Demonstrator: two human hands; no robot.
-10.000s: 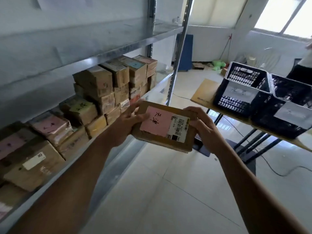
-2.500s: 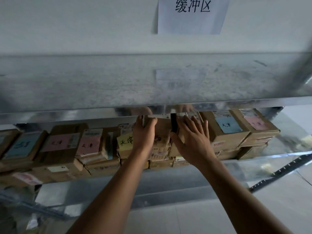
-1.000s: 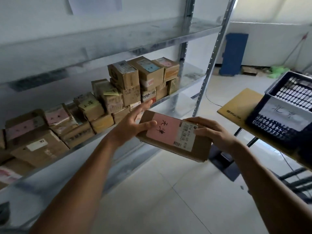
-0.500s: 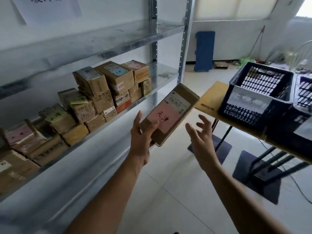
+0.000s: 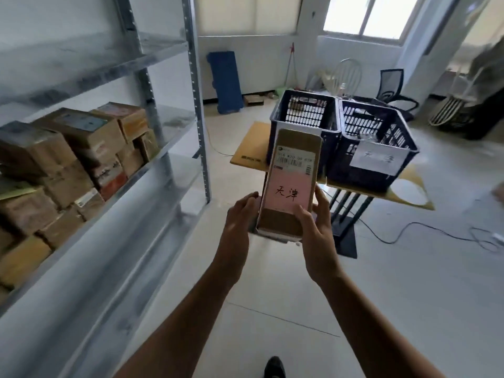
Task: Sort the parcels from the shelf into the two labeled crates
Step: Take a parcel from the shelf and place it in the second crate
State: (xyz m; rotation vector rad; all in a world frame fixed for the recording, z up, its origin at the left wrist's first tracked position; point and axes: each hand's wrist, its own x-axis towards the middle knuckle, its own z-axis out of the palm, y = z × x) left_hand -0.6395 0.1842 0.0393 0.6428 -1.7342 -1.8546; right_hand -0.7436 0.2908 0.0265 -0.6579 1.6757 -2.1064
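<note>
The parcel [image 5: 289, 184] is up in front of the person at the middle of the view, held between both hands with its long side pointing away, toward the crates. It is a flat brown cardboard box. A pink label with black handwritten characters covers its nearer half, and a white barcode label sits just beyond that.

The left hand [image 5: 241, 214] grips the near left edge, back of the hand toward the camera and fingers curled against the side of the box. The right hand [image 5: 316, 225] holds the near right edge, with the thumb lying across the lower right corner of the pink label and the fingers wrapped around the side.

On the left, the metal shelf [image 5: 174, 115] carries stacks of brown boxes [image 5: 81, 148]. Farther off, beyond the parcel, two dark crates stand side by side and touching on a yellowish table [image 5: 249, 148]. The parcel partly covers the left crate [image 5: 302, 113], and the right crate [image 5: 379, 124] has a white paper label [image 5: 377, 158] with faint writing on its near wall.
</note>
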